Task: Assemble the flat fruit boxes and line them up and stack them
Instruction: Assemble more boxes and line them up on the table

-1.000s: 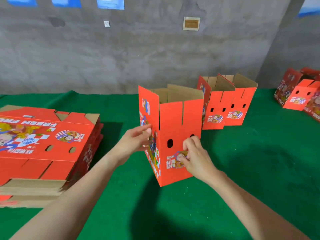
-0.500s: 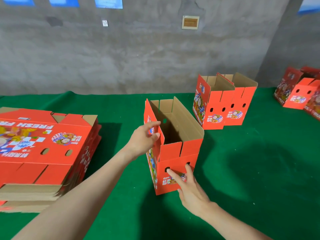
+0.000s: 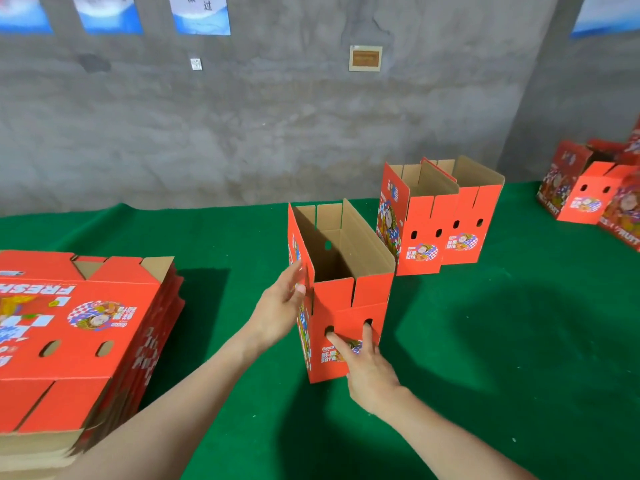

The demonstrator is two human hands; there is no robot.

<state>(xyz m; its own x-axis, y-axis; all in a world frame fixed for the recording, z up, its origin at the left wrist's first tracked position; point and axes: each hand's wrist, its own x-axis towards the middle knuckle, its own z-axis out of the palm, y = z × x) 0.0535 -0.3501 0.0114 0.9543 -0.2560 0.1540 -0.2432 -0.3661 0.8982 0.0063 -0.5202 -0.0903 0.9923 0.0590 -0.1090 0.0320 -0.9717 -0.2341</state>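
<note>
The right hand [image 3: 369, 374] lies against the near face of the open box [image 3: 346, 303] with two straight fingers [image 3: 337, 342] spread, one tip at each of the two small holes in that face; nothing is clenched, and whether the tips go into the holes cannot be told; the left hand [image 3: 278, 308] is flat and relaxed against the box's left side, fingers extended along the printed panel and the thumb at the near corner, pressing rather than gripping; the box stands upright on the green cloth [image 3: 485, 341], roughly in the middle of the view, its top flaps standing up and its brown inside showing; behind it and to the right, near but apart from it, a pair of finished boxes [image 3: 420, 220] stands side by side and touching, tops open as well; to the left, well apart, a stack of flat boxes [image 3: 79, 323] lies on the cloth, printed side up; at the far right edge more red boxes [image 3: 588, 199] sit grouped together, partly cut off by the frame; behind everything rises a grey wall [image 3: 242, 133] with blue posters [image 3: 201, 13] along the top and a small framed plate [image 3: 365, 58].
</note>
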